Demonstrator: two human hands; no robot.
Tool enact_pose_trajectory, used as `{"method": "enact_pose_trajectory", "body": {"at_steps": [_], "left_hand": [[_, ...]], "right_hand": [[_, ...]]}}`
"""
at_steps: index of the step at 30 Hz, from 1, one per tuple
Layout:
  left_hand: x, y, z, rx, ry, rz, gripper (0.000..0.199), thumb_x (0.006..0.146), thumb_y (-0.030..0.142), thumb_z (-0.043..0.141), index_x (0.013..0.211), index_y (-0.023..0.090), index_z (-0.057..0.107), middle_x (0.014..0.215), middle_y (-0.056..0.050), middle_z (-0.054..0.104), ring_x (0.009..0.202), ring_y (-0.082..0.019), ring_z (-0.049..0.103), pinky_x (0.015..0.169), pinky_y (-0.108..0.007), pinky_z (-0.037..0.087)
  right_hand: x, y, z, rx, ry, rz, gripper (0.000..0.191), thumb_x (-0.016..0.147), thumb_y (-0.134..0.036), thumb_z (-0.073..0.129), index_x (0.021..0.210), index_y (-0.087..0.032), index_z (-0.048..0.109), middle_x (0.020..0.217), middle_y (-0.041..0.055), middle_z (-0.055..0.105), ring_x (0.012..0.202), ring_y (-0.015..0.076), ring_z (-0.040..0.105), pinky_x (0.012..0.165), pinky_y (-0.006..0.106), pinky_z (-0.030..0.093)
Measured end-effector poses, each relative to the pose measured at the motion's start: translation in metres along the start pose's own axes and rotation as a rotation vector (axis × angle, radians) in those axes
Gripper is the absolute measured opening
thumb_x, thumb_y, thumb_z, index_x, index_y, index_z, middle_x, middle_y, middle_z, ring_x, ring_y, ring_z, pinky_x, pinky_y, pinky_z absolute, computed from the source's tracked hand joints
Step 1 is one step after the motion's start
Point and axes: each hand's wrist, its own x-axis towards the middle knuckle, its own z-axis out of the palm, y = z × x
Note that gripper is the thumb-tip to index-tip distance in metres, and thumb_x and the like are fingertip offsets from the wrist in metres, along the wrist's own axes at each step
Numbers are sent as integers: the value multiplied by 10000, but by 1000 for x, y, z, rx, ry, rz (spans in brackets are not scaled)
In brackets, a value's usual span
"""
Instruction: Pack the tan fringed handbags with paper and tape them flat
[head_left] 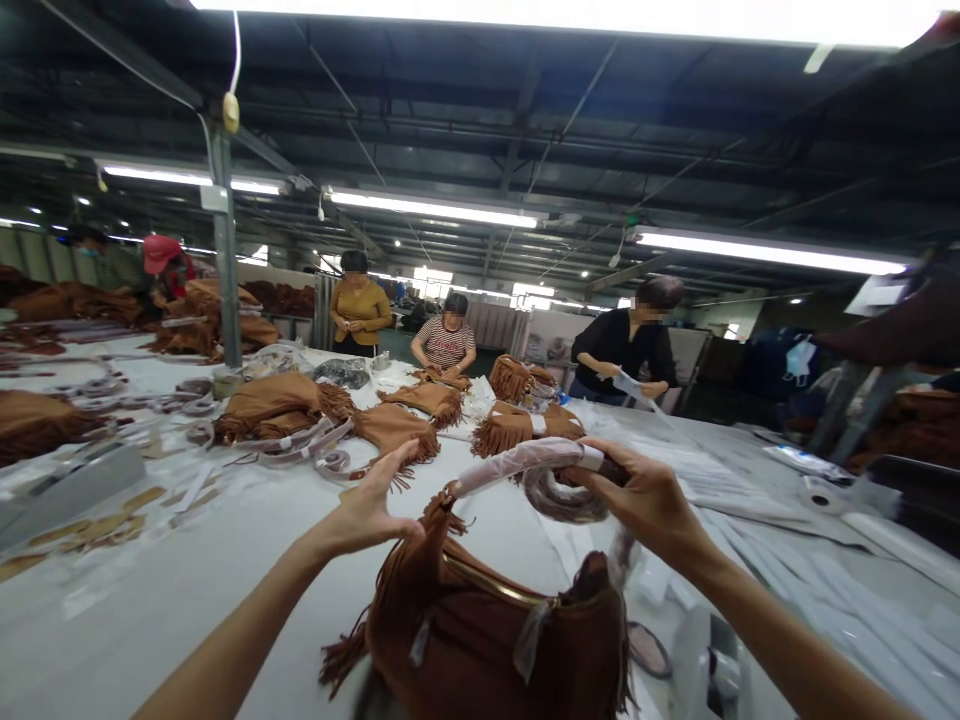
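Observation:
A brown fringed handbag (495,650) stands close in front of me, with a gold zipper (495,585) along its top. Its strap (517,462) is wrapped in thin pale film and arches up from the bag's left end. Over on the right, a coiled, wrapped part of the strap (562,498) hangs below my right hand (637,490), whose fingers are closed around the strap. My left hand (379,505) is spread, thumb apart from the fingers, beside the bag's upper left corner and holding nothing.
Several brown fringed bags (277,405) lie across the white table (262,600). A tape dispenser (709,660) sits at the lower right, with plastic sheets (810,570) beyond it. A metal post (225,250) rises at the left. Co-workers stand along the far side, one (630,345) handling pale film.

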Motion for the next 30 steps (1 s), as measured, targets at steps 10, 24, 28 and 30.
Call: {"method": "enact_pose_trajectory", "body": {"at_steps": [10,24,28,30], "left_hand": [[11,47,24,-129,-755,41,420,644,493,759,908,182,659,838,11,656,774,-176,589,672,-222,449],[-7,-6,79,-577,-463,-280,613,770,598,526,1244,210,563,1282,-65,561,1276,-331,358,1102,-457,279],[-5,-76,140,-489,-461,-465,630,774,649,393,1264,286,550,1221,-53,608,1247,-347,432,1060,-530,331],[0,-99,160,-422,-491,-469,593,792,648,320,1258,355,541,1150,-25,642,1200,-339,493,1025,-541,373]], "right_hand": [[-24,-51,-33,71,161,34,341,735,-439,694,988,-211,684,888,13,690,787,211,641,720,293,536],[46,87,22,97,-187,207,324,791,-430,592,943,-161,689,801,30,690,723,208,628,637,280,498],[39,167,110,19,-299,267,229,801,-342,544,842,-171,690,778,53,685,751,240,627,671,309,476],[34,198,150,0,-328,296,174,787,-311,552,771,-191,677,733,48,673,737,243,618,658,313,464]]}}
